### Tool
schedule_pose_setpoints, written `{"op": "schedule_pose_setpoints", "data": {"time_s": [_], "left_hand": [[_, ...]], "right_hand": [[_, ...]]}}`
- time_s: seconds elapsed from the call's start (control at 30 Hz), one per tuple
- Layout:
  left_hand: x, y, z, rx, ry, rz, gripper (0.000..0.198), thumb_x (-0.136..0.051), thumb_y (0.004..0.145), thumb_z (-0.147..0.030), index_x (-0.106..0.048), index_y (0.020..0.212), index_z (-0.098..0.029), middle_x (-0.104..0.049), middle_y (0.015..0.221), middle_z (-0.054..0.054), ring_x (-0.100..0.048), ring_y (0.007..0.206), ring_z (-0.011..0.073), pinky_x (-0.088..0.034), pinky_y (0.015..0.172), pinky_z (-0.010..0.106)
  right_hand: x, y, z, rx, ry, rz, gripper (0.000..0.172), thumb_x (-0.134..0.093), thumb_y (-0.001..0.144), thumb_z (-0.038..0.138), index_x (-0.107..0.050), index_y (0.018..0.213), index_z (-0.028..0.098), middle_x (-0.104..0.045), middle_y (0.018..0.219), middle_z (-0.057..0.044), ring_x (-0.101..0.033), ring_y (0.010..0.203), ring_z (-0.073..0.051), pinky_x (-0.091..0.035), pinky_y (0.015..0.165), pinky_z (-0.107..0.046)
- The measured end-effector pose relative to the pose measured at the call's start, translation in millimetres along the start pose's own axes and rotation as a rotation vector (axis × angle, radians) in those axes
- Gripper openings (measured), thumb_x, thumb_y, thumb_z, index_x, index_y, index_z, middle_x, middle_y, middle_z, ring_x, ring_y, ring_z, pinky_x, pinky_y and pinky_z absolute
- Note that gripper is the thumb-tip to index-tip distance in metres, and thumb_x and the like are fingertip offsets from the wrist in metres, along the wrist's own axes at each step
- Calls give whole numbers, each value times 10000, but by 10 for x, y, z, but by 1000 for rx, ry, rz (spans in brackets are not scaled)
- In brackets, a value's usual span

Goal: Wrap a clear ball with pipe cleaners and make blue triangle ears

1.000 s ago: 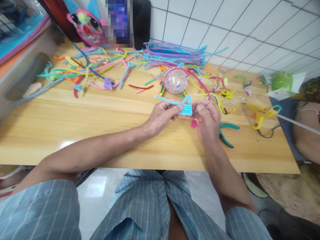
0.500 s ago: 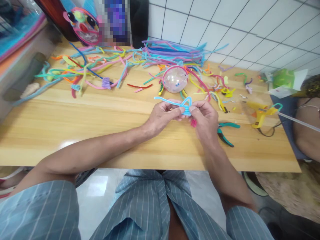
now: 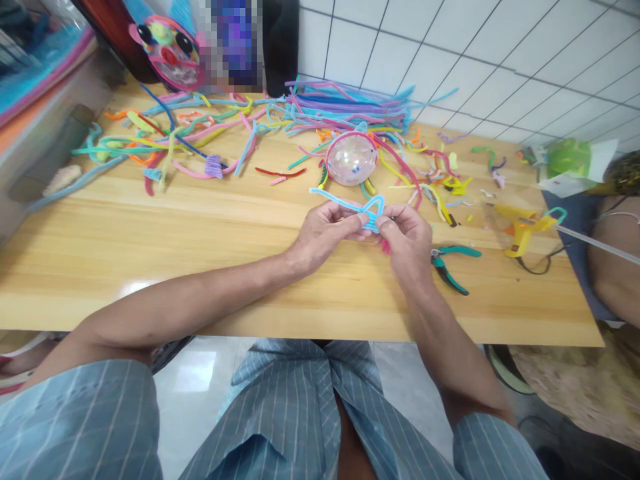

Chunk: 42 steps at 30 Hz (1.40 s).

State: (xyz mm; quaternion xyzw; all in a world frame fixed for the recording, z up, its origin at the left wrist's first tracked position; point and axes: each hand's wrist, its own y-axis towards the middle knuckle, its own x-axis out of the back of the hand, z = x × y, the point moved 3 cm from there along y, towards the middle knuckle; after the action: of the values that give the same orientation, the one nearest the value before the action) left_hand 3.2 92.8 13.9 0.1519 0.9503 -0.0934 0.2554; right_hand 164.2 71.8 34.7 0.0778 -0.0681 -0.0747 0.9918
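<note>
A light blue pipe cleaner (image 3: 373, 204) is bent into a loop and several close folds between my hands. My left hand (image 3: 325, 235) pinches it, with a loose end sticking out to the left above my fingers. My right hand (image 3: 406, 233) grips the folded part from the other side, thumb pressed on it. Just under my right hand shows a bright pink piece (image 3: 385, 247), mostly hidden. Beyond my hands stands a clear round ball with a pink rim (image 3: 351, 159). Pliers with teal handles (image 3: 453, 263) lie right of my right hand.
A bundle of pipe cleaners (image 3: 350, 107) lies at the back by the tiled wall (image 3: 450, 53). Loose coloured pieces (image 3: 200, 137) are scattered at left. A yellow glue gun (image 3: 523, 230) rests at right, near another person's leg (image 3: 613, 253). A decorated face figure (image 3: 173, 57) stands back left.
My right hand has shifted slightly left against the folded pipe cleaner, and its loose left end has risen a little. Otherwise the scene stays the same.
</note>
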Motion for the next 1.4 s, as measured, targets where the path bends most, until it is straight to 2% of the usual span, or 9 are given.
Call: {"op": "schedule_pose_setpoints", "data": {"time_s": [0.17, 0.33, 0.5, 0.67, 0.83, 1.1, 1.27, 1.4], "left_hand": [[-12, 4, -8, 3, 9, 28, 480, -1035, 687, -469, -774, 935, -151, -829, 852, 26, -800, 789, 155, -664, 818, 294], [-18, 0, -14, 7, 44, 18, 489, -1047, 658, -485, -775, 904, -161, -820, 826, 20, -793, 783, 164, -657, 805, 304], [-38, -20, -45, -25, 103, 55, 499, -1028, 673, -520, -786, 909, -153, -828, 862, 28, -784, 805, 160, -654, 851, 309], [-31, -20, -10, -22, 131, 70, 478, -1023, 692, -509, -776, 902, -157, -812, 836, 13, -773, 789, 154, -663, 821, 303], [-13, -9, 34, 8, 140, 102, 419, -1013, 729, -434, -769, 915, -149, -820, 882, 29, -793, 832, 165, -671, 834, 309], [9, 2, 40, 33, 139, 67, 237, -932, 819, -287, -770, 908, -140, -803, 861, 23, -779, 819, 150, -673, 842, 302], [-31, -7, 13, 25, 113, 126, 82, -792, 860, -233, -771, 878, -156, -814, 879, 30, -780, 818, 155, -674, 857, 305], [-33, -6, 9, 44, 90, 144, 110, -692, 861, -220, -780, 896, -163, -820, 881, 46, -800, 839, 180, -678, 868, 326]], "right_hand": [[-20, -18, 10, 38, -2, 27, 309, -847, 880, 497, -654, 896, 257, -649, 750, 46, -603, 622, -118, -498, 547, -261], [-38, -19, 10, 35, -13, 43, 368, -870, 865, 549, -662, 844, 246, -666, 718, 38, -586, 612, -122, -475, 545, -265], [-23, 0, 19, 37, 4, 21, 316, -861, 858, 478, -663, 794, 241, -649, 690, 45, -541, 596, -113, -458, 557, -262], [-21, 8, 36, 69, 0, 15, 228, -854, 823, 406, -687, 844, 252, -689, 787, 38, -637, 726, -140, -558, 681, -288], [-16, 21, 2, 52, -9, 17, 194, -832, 809, 360, -675, 787, 247, -659, 716, 47, -596, 647, -127, -523, 611, -273], [0, 38, -25, 55, -30, 35, 181, -832, 804, 346, -678, 830, 254, -671, 747, 47, -628, 671, -132, -537, 624, -275], [-2, 38, -13, 59, -20, 10, 147, -814, 777, 301, -681, 814, 251, -677, 727, 48, -628, 652, -130, -533, 608, -271], [5, 39, 5, 64, -20, -7, 120, -793, 767, 290, -685, 806, 254, -681, 710, 51, -634, 643, -132, -541, 603, -270]]}}
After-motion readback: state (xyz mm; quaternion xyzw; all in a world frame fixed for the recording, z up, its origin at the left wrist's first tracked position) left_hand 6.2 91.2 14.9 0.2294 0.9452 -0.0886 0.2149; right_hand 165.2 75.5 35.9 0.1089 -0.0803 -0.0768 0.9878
